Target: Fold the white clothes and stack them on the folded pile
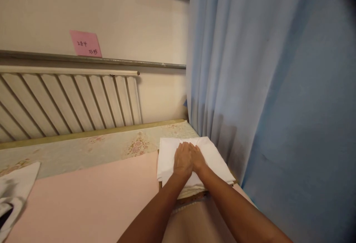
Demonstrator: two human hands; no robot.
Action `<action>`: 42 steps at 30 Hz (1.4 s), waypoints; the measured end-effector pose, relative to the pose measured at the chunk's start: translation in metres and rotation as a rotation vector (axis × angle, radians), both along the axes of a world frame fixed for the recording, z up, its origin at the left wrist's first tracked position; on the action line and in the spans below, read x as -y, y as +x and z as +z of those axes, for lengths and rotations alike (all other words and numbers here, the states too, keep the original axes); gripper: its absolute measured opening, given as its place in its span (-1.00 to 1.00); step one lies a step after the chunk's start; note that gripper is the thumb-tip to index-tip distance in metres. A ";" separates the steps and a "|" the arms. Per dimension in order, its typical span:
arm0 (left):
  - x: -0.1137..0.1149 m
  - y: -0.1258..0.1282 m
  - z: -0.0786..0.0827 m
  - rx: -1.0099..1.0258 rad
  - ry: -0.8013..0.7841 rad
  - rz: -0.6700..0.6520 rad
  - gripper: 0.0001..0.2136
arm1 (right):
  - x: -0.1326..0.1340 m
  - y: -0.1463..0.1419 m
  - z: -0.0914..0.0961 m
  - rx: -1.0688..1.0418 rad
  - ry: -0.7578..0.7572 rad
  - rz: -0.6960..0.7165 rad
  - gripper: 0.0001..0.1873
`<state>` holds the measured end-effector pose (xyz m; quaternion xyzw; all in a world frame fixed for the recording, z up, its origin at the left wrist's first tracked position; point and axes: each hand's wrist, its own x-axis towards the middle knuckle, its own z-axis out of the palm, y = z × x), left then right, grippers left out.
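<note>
A stack of folded white cloth [214,157] lies at the far right corner of a bed covered by a pink sheet [91,194]. My left hand [183,160] rests flat on top of the stack, fingers stretched forward. My right hand [198,157] lies flat right beside it, touching it, fingers also stretched out. Both forearms reach in from the bottom of the view. Neither hand holds anything.
A light blue curtain [264,87] hangs close on the right. A floral mattress edge [116,146] and slatted white headboard [69,102] run along the wall behind. A pink note [85,43] sticks on the wall. More white and dark cloth [13,194] lies at the left edge.
</note>
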<state>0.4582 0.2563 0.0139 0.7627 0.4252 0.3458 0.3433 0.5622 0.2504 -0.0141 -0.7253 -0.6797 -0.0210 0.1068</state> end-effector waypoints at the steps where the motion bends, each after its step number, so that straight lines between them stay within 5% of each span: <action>1: -0.001 0.003 -0.005 -0.027 0.007 0.015 -0.58 | 0.001 0.000 0.000 0.000 0.005 0.008 -0.43; 10: 0.000 0.000 -0.025 -0.190 0.075 0.094 -0.50 | 0.003 0.000 0.002 -0.091 0.106 0.016 -0.49; 19: 0.001 0.003 -0.040 -0.386 0.228 0.140 -0.52 | 0.026 0.032 0.000 -0.047 0.113 -0.057 -0.47; 29: 0.014 -0.007 -0.035 -0.435 0.250 0.124 -0.50 | 0.043 0.039 -0.015 0.002 0.108 -0.192 -0.47; 36: 0.043 -0.045 -0.028 -0.446 0.148 0.056 -0.43 | 0.071 0.047 -0.035 0.087 0.171 -0.107 -0.46; 42: 0.075 -0.110 -0.024 -0.403 0.033 -0.038 -0.45 | 0.088 0.057 -0.042 0.025 0.175 0.019 -0.54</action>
